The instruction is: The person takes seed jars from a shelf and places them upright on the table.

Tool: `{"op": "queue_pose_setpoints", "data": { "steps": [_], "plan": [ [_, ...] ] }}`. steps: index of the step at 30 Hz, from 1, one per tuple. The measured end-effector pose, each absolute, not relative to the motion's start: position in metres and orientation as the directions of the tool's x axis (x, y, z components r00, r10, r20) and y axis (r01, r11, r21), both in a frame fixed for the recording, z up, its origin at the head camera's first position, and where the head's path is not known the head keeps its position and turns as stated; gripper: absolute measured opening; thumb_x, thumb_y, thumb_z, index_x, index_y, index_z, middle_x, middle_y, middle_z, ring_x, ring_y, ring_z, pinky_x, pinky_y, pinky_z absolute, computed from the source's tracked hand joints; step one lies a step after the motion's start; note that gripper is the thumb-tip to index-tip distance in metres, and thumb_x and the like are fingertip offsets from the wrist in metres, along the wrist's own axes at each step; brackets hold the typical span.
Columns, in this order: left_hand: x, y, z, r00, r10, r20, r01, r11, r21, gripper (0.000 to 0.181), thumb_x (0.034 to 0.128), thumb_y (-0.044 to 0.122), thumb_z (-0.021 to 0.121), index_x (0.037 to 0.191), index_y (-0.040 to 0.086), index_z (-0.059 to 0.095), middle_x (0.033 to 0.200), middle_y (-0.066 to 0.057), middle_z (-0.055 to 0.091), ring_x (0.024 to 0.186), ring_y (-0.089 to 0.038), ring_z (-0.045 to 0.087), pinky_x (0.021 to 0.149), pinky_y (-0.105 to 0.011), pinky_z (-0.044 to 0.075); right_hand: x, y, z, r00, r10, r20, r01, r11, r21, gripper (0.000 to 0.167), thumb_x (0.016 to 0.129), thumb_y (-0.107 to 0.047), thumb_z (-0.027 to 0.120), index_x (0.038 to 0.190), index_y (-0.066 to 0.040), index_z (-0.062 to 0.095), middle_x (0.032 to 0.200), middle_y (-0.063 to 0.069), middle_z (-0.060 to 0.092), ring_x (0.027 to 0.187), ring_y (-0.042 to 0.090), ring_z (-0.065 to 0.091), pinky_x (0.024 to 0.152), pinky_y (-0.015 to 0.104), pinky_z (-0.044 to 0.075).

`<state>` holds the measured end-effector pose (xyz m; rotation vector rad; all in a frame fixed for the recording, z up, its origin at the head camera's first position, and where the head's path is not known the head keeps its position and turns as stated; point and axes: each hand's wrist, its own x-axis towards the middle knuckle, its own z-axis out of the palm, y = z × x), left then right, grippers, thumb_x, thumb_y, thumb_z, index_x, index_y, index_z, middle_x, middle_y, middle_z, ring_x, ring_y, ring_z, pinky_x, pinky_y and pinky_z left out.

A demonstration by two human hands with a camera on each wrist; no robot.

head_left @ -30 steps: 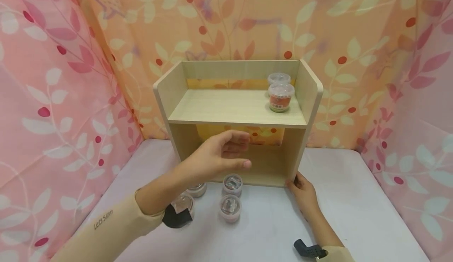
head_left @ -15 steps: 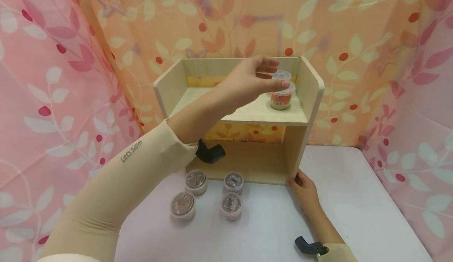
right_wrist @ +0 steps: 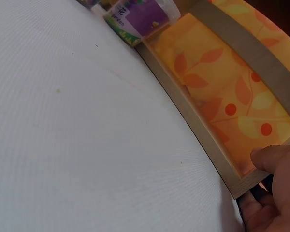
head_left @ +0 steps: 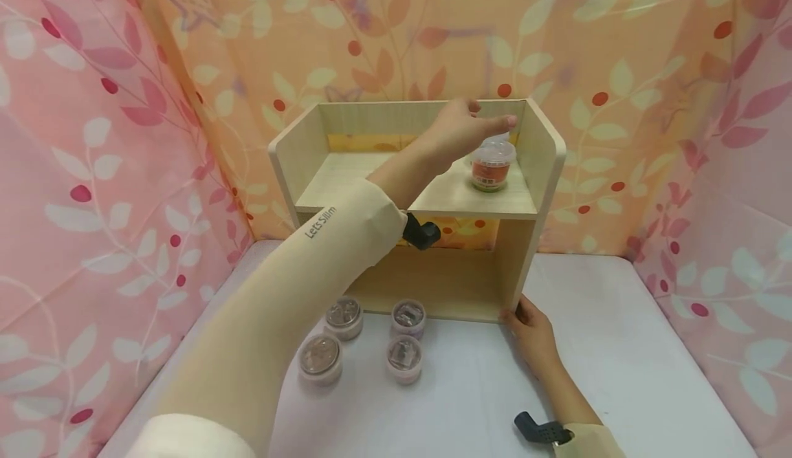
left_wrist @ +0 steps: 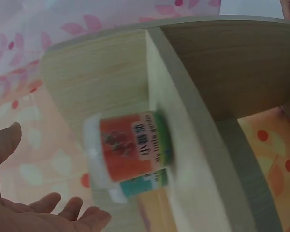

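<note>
One of the two tubs on the upper board, the rear tub (left_wrist: 144, 185), is mostly hidden: in the head view the left hand (head_left: 463, 128) and the front tub (head_left: 491, 169) cover it, and from the left wrist only a strip of its teal label shows. The left sleeve (head_left: 297, 293) blocks the left part of the lower compartment. At the top of the right wrist view a purple-labelled tub (right_wrist: 147, 19) is cut off by the frame, and the front tub's lettering is blurred. Six tubs can be counted in all: two at the right end of the upper board of one pale wooden shelf unit (head_left: 334, 176), one behind the other, and four table tubs (head_left: 405, 360) in two pairs before it on the white cloth (head_left: 476, 389). Both hands are in view. The left is released, its thumb spread well away from the fingers, near the two upper tubs, with a gap showing between hand and tubs from the wrist. The right hand (head_left: 533, 337) grips the shelf unit's lower right front corner, thumb inside, fingers around the outer side.
</note>
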<state>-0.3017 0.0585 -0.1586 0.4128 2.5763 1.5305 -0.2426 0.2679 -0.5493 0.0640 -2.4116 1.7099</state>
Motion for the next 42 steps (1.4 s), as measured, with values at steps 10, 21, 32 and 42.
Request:
{"op": "queue_pose_setpoints", "data": {
  "steps": [10,21,32,42],
  "plan": [
    [-0.308,0.068,-0.184,-0.973,0.225,0.055,0.155,0.454,0.877,0.096,0.0821,0.038,0.087,0.155,0.005,0.034,0.146,-0.004,0.049,0.128,-0.017,0.051,0.109,-0.026,0.044,-0.246,0.267,-0.547,-0.983,0.065,0.17,-0.136,0.355,-0.925,0.064,0.101,-0.017,0.067,0.157,-0.006,0.04,0.152,0.021,0.049,0.143,0.034,0.046,0.093,0.001,0.038],
    [-0.314,0.072,-0.209,-0.981,0.176,0.079,0.155,0.479,0.864,0.088,0.0791,0.033,0.09,0.148,0.004,0.044,0.136,-0.005,0.057,0.119,-0.018,0.055,0.106,-0.028,0.046,-0.244,0.268,-0.547,-0.981,0.087,0.171,-0.124,0.391,-0.912,0.063,0.101,-0.019,0.067,0.156,-0.004,0.041,0.151,0.024,0.05,0.14,0.038,0.047,0.092,0.002,0.04],
    [-0.315,0.076,-0.213,-0.977,0.162,0.138,0.198,0.458,0.867,0.081,0.0794,0.033,0.09,0.144,0.004,0.05,0.131,-0.004,0.061,0.115,-0.017,0.058,0.102,-0.026,0.047,-0.244,0.271,-0.548,-0.984,0.082,0.159,-0.115,0.385,-0.916,0.063,0.101,-0.02,0.067,0.156,-0.006,0.041,0.151,0.021,0.05,0.141,0.036,0.048,0.09,0.0,0.039],
    [-0.312,0.06,-0.193,-0.965,0.17,0.2,0.245,0.31,0.919,0.076,0.0824,0.028,0.087,0.142,0.0,0.05,0.128,-0.006,0.06,0.111,-0.018,0.06,0.094,-0.024,0.053,-0.243,0.268,-0.55,-0.984,0.086,0.156,-0.112,0.377,-0.919,0.064,0.1,-0.018,0.068,0.156,-0.006,0.041,0.151,0.021,0.051,0.141,0.035,0.048,0.09,0.0,0.039]
  ]
}}
